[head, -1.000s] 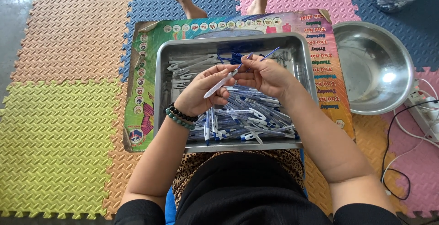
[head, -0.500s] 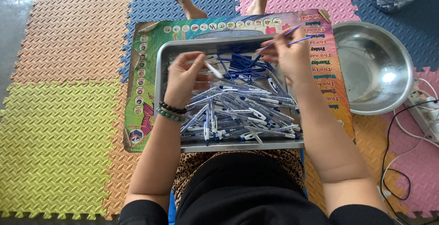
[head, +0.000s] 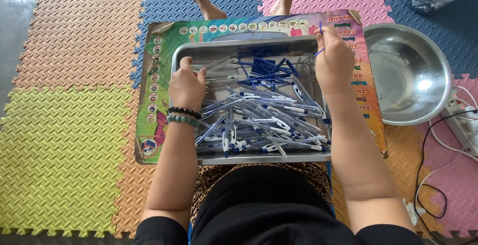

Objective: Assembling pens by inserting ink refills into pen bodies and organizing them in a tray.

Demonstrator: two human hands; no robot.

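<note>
Now the right hand pinches a thin blue pen part at the tray's two o'clock corner. Left hand, at nine o'clock, curls over clear pen tubes. Loose tubes could slide out if the tray tips.

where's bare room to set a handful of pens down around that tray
The steel bowl right of the tray looks bare, as do the yellow mat tiles left of the board. The tray is crowded with pens.
</note>
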